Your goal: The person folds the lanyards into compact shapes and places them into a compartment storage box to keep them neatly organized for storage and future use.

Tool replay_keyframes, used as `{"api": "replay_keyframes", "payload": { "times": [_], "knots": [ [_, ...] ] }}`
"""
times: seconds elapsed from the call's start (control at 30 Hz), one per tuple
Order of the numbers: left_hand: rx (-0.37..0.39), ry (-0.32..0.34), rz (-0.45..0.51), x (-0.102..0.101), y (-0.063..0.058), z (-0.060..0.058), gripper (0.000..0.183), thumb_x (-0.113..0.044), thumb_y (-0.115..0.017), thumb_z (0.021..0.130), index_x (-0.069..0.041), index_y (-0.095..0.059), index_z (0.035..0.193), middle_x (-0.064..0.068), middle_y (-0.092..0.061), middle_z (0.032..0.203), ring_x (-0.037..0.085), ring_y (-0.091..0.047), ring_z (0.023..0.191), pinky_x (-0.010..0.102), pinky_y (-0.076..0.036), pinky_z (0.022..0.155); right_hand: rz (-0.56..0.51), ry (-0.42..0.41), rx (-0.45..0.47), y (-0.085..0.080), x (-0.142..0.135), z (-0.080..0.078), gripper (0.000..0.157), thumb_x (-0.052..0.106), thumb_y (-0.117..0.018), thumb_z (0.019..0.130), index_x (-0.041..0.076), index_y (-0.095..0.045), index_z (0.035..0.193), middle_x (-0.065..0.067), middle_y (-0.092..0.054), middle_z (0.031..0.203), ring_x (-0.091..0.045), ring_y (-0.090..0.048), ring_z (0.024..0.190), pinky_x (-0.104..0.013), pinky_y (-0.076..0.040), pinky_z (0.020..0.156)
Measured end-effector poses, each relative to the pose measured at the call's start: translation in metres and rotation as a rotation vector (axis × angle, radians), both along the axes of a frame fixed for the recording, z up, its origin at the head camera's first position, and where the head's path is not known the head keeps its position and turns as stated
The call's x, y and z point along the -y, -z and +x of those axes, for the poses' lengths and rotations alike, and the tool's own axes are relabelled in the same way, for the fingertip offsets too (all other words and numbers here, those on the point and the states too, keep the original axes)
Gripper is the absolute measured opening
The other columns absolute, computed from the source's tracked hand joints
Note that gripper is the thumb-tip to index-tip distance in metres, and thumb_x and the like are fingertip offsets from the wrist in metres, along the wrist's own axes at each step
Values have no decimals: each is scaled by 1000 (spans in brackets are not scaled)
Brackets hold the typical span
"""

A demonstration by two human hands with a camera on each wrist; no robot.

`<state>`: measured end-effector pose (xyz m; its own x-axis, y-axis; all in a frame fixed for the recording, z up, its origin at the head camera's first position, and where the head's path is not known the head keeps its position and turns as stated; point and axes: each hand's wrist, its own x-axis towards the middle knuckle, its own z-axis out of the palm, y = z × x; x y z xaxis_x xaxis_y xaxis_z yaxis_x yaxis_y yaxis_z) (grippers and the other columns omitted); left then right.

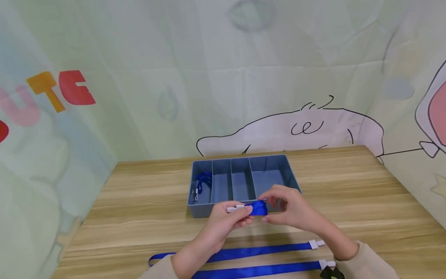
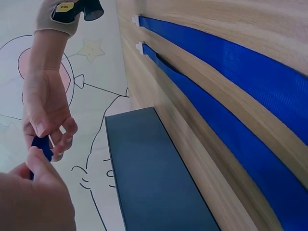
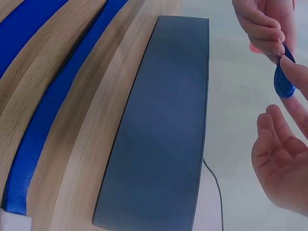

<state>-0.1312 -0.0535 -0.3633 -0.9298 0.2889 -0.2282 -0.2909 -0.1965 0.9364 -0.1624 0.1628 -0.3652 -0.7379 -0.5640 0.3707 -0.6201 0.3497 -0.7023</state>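
Note:
Just in front of the grey divided tray, both hands hold a rolled-up blue lanyard above the table. My left hand pinches its left end, where a white clip sticks out. My right hand pinches the right side of the roll. The left wrist view shows the right hand at the blue roll. In the right wrist view the left hand's fingers and the right hand meet on the roll.
The tray's leftmost compartment holds a coiled blue lanyard; the other compartments look bare. Two blue lanyards lie flat along the wooden table's near edge, with white clips at their right ends. Printed cloth walls enclose the table.

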Motion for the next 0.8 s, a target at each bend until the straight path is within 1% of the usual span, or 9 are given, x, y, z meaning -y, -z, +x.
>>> {"api": "replay_keyframes", "payload": {
  "times": [0.27,0.37,0.5,0.63,0.73,0.8],
  "knots": [
    [57,4,27,0,-2,2,27,-16,-68,86,7,-65,100,4,-69,72,8,-67,66,19,-54,67,-82,-22,40,-1,-1,1,27,14,-78,76,17,-68,100,3,-60,84,-15,-53,72,-25,-48,54],
    [58,6,43,0,-2,2,25,-15,-68,86,7,-65,99,4,-69,72,8,-67,66,18,-54,67,-100,-16,55,-1,-2,1,23,13,-78,76,16,-70,97,5,-62,85,-15,-54,71,-26,-50,55],
    [48,-1,59,-1,-1,3,24,-14,-68,86,7,-65,97,3,-68,71,8,-66,65,18,-54,67,-129,-17,60,-2,-2,3,20,10,-77,76,13,-71,95,3,-64,85,-15,-56,71,-26,-50,56],
    [37,-3,49,-3,-2,4,27,-16,-69,85,7,-66,98,4,-69,72,8,-67,66,19,-54,69,-154,-17,64,-2,-2,3,18,4,-75,77,12,-70,92,1,-65,83,-13,-57,70,-27,-52,56],
    [34,0,41,-4,-3,4,29,-18,-70,84,7,-66,98,5,-69,74,9,-67,67,21,-54,71,-140,-6,97,-2,-1,4,17,5,-73,79,14,-66,92,2,-63,83,-13,-56,71,-28,-53,58],
    [32,3,42,-4,-3,4,28,-18,-70,84,7,-66,98,5,-69,75,9,-67,68,22,-54,72,-143,-29,147,-1,-1,4,16,6,-70,82,13,-63,94,0,-63,84,-13,-58,72,-29,-54,60]
  ]
}}
